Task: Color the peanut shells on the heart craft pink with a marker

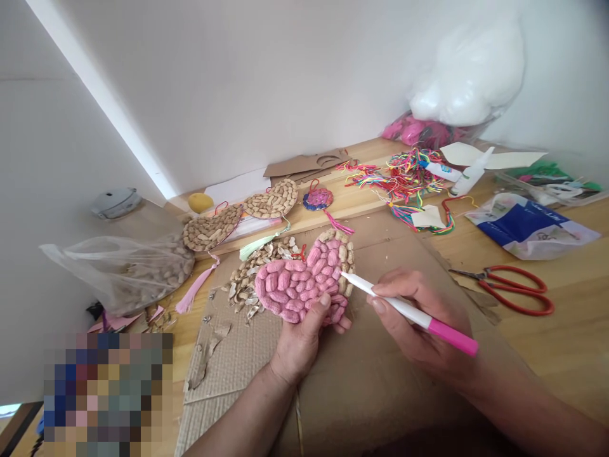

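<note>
My left hand [304, 346] grips a heart covered in peanut shells [290, 285] from below, its thumb over the lower edge. Most of the shells are pink; those along the right edge and top right keep their natural tan. Between the fingers of my right hand [423, 317] is a white marker pen with a pink end [404, 310]. Its tip meets, or nearly meets, the shells at the heart's right side, by the border of pink and tan. Behind the heart lies a pile of broken peanut shells [242, 279], partly hidden by it.
Cardboard [380, 393] covers the table under my hands. Red-handled scissors [511, 289] and a blue-white packet [528, 225] lie at right, with colourful cords [413, 174] and a glue bottle [471, 172] behind. Finished-looking shell ornaments [271, 200] and a bag of peanuts [143, 273] are at left.
</note>
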`<act>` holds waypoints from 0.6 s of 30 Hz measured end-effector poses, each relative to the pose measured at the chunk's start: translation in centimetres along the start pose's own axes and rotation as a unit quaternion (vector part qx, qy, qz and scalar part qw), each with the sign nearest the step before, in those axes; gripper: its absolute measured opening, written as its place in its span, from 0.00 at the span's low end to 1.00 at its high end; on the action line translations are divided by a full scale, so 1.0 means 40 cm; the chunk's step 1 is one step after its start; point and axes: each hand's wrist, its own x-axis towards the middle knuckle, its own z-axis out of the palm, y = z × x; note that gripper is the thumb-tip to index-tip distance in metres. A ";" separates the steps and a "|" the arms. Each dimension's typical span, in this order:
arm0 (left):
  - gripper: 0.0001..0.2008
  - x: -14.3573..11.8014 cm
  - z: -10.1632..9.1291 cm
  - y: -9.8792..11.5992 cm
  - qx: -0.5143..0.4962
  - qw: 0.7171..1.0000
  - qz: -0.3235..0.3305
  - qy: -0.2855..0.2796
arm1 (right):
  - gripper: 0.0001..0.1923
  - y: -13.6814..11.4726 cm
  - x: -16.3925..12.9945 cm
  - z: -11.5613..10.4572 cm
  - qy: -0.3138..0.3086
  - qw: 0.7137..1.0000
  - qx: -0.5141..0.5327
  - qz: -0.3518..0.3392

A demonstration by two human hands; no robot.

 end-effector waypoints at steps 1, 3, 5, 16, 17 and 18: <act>0.22 0.000 0.000 0.001 -0.004 1.000 0.000 -0.003 | 0.09 -0.001 0.000 0.000 -0.001 1.000 -0.007 -0.009; 0.22 -0.002 0.001 0.002 -0.009 1.000 -0.002 -0.007 | 0.09 -0.001 0.001 0.002 -0.007 0.999 -0.027 -0.024; 0.21 -0.003 0.000 0.003 -0.012 1.000 -0.006 -0.013 | 0.08 0.001 0.003 0.003 -0.020 0.998 -0.038 -0.037; 0.22 -0.002 0.001 0.004 -0.007 1.000 0.001 -0.018 | 0.06 0.004 0.007 0.006 -0.029 0.997 -0.048 -0.044; 0.22 -0.002 0.001 0.004 -0.003 1.000 0.001 -0.018 | 0.06 0.003 0.007 0.005 -0.024 0.997 -0.053 -0.042; 0.22 -0.002 0.002 0.003 -0.001 1.000 0.001 -0.016 | 0.06 0.003 0.007 0.005 -0.016 0.997 -0.057 -0.043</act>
